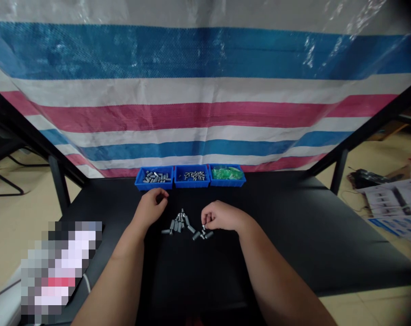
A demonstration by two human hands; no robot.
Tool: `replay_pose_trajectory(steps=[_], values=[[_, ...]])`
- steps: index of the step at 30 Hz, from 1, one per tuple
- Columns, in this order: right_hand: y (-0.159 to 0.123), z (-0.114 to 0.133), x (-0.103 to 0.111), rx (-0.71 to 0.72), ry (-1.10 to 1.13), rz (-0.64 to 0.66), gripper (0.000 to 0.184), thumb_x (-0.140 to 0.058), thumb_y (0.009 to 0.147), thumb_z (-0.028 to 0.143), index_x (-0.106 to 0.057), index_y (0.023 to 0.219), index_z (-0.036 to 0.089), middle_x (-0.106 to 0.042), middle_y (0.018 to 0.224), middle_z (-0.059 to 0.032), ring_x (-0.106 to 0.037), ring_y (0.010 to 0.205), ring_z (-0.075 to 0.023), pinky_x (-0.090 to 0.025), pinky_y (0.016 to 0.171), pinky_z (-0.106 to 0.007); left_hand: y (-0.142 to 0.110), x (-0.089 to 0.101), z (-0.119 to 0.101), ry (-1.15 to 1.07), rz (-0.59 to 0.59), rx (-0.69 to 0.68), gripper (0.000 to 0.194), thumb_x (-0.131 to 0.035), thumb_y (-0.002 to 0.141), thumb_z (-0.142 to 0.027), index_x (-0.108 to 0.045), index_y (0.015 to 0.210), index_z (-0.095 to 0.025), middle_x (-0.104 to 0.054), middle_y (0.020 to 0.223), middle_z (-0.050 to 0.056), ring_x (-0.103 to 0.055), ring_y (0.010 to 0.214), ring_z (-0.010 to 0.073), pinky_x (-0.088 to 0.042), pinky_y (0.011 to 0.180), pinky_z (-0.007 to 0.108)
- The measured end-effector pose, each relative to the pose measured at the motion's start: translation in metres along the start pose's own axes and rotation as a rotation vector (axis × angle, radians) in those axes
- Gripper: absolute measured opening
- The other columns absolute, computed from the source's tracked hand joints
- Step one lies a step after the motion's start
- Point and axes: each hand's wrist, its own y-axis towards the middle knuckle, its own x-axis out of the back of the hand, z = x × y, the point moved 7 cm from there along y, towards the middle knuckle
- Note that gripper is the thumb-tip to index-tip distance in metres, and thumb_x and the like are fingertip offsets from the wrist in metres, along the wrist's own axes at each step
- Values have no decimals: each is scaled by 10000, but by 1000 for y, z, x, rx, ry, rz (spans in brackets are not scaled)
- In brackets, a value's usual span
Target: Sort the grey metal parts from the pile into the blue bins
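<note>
My right hand is closed in a pinch at the right end of a small pile of metal parts. Its fingertips are on a small silver screw, beside several grey metal cylinders lying on the black table. My left hand rests just in front of the left blue bin, its fingers loosely curled with a gap between them and the thumb. No object shows in it. Between my hands lie more grey cylinders and silver screws, heaped loosely together.
At the back of the black table three blue bins stand side by side: one with grey cylinders, one with silver screws, one with green plastic-wrapped items. A striped sheet hangs behind. A blurred-out object lies left.
</note>
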Motion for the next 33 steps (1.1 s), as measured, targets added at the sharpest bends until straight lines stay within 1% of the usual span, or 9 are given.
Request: replay_pose_trajectory(steps=[3, 6, 8, 11, 16, 21, 28, 30, 33], values=[[-2, 2, 2, 11, 23, -7, 114, -649, 744, 136, -710, 816, 200, -708, 727, 8, -627, 577, -121, -460, 538, -206, 0, -1, 0, -1, 5, -3, 156, -573, 782, -236, -679, 895, -219, -704, 863, 14, -612, 698, 162, -456, 679, 290], [-4, 4, -2, -17, 62, 49, 212, -658, 716, 123, -703, 903, 211, -726, 766, 9, -631, 566, -123, -461, 519, -202, 0, -2, 1, -1, 9, -1, 153, -575, 783, -240, -680, 892, -217, -704, 857, 15, -610, 687, 162, -457, 669, 292], [-3, 5, -7, -39, 70, 85, 227, -680, 724, 152, -701, 942, 211, -730, 755, 8, -633, 543, -123, -465, 520, -206, 0, -2, 2, -5, 14, 0, 158, -576, 785, -241, -682, 899, -218, -704, 855, 15, -616, 699, 165, -463, 682, 294], [-1, 7, -9, -48, 34, 54, 149, -684, 750, 188, -697, 898, 196, -722, 719, 7, -631, 515, -117, -469, 543, -215, 0, -3, 1, -4, 27, 1, 167, -575, 791, -242, -684, 915, -219, -706, 866, 14, -626, 734, 170, -468, 709, 300], [0, 11, -9, -16, -13, 21, 109, -661, 718, 138, -667, 813, 192, -707, 713, 15, -632, 579, -117, -450, 575, -211, -1, -3, -1, -4, 49, 17, 172, -569, 798, -245, -678, 928, -216, -698, 850, 11, -619, 725, 166, -462, 696, 291], [0, 18, -1, 46, -94, -107, 95, -679, 691, 138, -618, 742, 191, -655, 700, 21, -590, 648, -118, -407, 590, -213, -1, -3, -2, 0, 57, 30, 176, -573, 791, -240, -679, 929, -214, -697, 841, 10, -614, 719, 165, -452, 687, 286], [7, 15, 17, 104, 66, -349, 125, -566, 794, 118, -629, 867, 198, -604, 701, 40, -534, 619, -92, -393, 587, -203, -2, -3, -5, 6, 55, 23, 169, -573, 793, -241, -678, 922, -211, -694, 821, 9, -604, 696, 163, -450, 684, 290], [9, 7, 16, 70, 73, -299, 140, -559, 812, 127, -675, 854, 193, -631, 712, 24, -558, 627, -96, -406, 586, -205, -2, -3, -5, -2, 55, 20, 168, -572, 793, -242, -677, 921, -210, -693, 824, 10, -609, 708, 165, -454, 695, 291], [12, -6, 4, -23, 117, -112, 129, -605, 801, 160, -729, 829, 185, -667, 714, -5, -583, 570, -109, -439, 537, -222, -2, -5, -4, -20, 57, 16, 173, -568, 794, -243, -677, 925, -212, -696, 840, 11, -611, 713, 163, -457, 699, 289]])
